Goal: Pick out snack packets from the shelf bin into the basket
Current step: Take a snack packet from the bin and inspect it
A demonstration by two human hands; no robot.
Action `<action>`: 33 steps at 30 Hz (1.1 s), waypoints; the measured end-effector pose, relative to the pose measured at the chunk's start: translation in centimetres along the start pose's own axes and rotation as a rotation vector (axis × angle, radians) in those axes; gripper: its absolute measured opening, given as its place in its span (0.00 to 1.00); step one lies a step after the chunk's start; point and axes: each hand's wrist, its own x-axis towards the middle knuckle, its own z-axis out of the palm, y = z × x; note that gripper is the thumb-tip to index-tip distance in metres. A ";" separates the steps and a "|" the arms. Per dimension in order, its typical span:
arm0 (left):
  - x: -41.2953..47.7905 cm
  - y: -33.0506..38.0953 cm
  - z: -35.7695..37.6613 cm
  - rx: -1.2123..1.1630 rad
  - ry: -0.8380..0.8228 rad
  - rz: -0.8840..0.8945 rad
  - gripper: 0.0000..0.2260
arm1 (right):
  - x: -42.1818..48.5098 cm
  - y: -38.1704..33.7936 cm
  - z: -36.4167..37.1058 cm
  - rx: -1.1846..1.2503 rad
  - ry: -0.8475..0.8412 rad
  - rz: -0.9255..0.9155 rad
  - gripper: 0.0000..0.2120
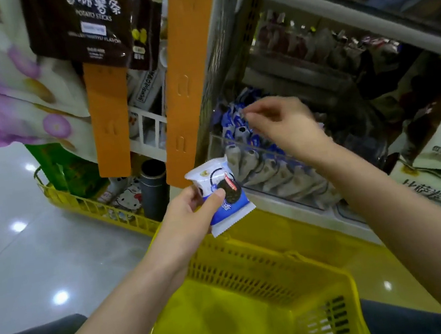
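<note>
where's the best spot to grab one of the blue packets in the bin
Pinch the top edge of a blue packet, coming down from above. They stand on end, packed tightly behind the bin's clear front wall, so only the tops are free.

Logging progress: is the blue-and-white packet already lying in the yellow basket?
No, the left hand grips the packet in the air, by the yellow basket's far rim.

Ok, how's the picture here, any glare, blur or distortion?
Head view: bright glare spots dot the floor; the right hand is motion-blurred; the packet in the left hand is fairly sharp; the wide lens bows the shelf rail.
</note>
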 end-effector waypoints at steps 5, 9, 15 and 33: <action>0.0 0.1 -0.3 -0.063 0.036 -0.018 0.04 | 4.3 1.0 2.2 -0.280 -0.290 0.103 0.17; 0.1 0.2 -0.3 -0.086 0.040 -0.064 0.07 | 5.9 1.1 3.2 -0.443 -0.331 0.188 0.17; 0.1 0.6 -0.4 -0.062 0.064 -0.055 0.06 | 5.6 1.3 2.3 -0.142 -0.179 0.313 0.11; -2.0 0.9 1.0 -0.074 -0.269 -0.089 0.23 | -9.2 -2.2 0.5 0.503 -0.272 0.272 0.02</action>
